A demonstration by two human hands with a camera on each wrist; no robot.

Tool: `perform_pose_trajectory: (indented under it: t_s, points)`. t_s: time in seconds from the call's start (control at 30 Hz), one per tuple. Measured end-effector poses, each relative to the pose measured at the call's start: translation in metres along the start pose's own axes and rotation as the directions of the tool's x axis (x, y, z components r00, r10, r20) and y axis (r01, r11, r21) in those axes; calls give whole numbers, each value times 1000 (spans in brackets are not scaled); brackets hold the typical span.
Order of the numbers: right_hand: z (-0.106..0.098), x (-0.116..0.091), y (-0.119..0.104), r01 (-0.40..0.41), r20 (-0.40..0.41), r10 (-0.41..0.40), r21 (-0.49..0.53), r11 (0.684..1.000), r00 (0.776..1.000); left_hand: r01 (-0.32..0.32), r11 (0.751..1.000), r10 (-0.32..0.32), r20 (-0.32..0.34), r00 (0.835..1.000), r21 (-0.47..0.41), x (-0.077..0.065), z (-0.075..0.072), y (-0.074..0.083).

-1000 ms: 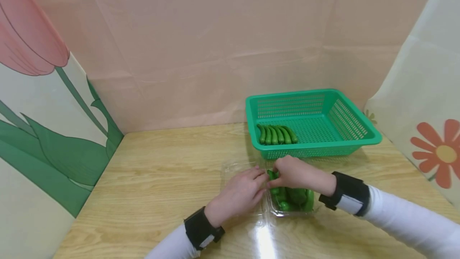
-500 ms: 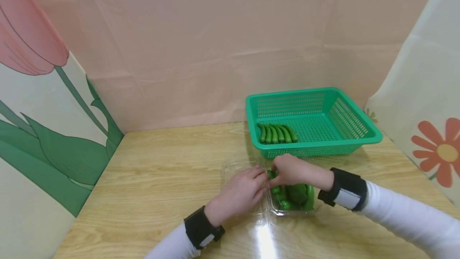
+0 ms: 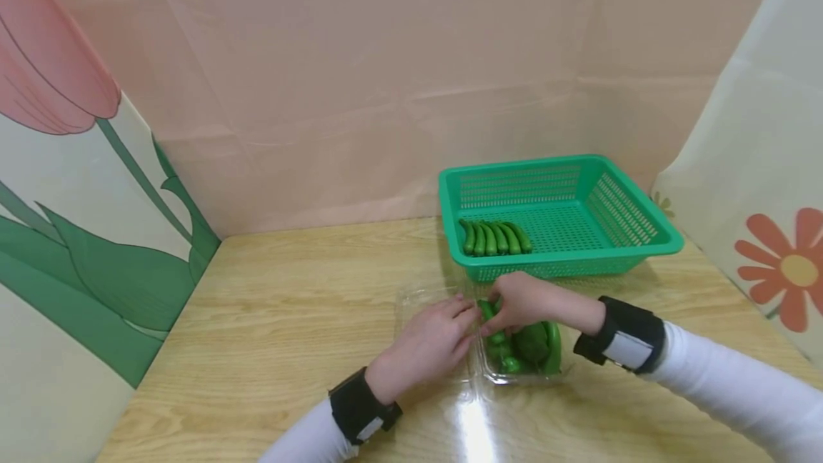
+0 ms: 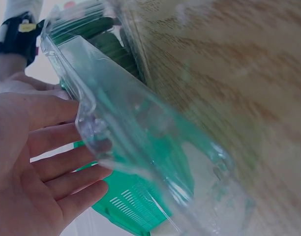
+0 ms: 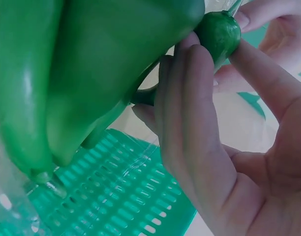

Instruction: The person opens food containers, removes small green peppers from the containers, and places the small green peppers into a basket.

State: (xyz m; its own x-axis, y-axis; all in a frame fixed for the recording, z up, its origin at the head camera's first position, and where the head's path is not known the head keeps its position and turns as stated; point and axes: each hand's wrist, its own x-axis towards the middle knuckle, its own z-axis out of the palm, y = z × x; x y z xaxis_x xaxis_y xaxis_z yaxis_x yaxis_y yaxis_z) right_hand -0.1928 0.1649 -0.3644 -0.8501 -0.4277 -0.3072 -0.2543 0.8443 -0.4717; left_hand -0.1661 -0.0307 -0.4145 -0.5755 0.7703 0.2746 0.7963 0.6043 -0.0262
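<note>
A clear plastic clamshell box [image 3: 524,380] lies open on the table, its lid [image 4: 116,93] folded out to the left. Several green peppers [image 3: 532,345] fill the box; from the right wrist they look smooth and glossy, lying side by side. My right hand [image 3: 524,300] reaches into the box's left side and pinches a green pepper [image 5: 218,37] between thumb and fingers, its thin stem showing. My left hand [image 3: 432,339] rests at the lid near the hinge, fingers extended against the plastic in the left wrist view, close to the right hand's fingertips.
Just behind the box stands a green slotted basket [image 3: 572,263], with a row of several slim green peppers [image 3: 495,239] at its left end. A pink cloth backdrop [image 3: 321,91] rises at the wooden table's [image 3: 289,306] back edge; printed panels flank it.
My right hand has shifted slightly right and away from the left hand's fingertips, uncovering more of the peppers at the box's left edge. My left hand stays in place.
</note>
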Motion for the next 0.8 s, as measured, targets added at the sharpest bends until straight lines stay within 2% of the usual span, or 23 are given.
perform_pose_trajectory:
  t_s: [0.27,0.57,0.8]
  points:
    - [-3,-2,9,-82,47,76,141,987,996,5,1000,-4,8,1000,-12,-1,-2,0]
    - [-3,-8,15,-84,51,72,283,956,996,-1,1000,1,3,1000,-14,0,-1,0]
    - [-5,-15,12,-69,27,63,336,939,998,2,1000,-2,10,1000,-25,0,0,-1]
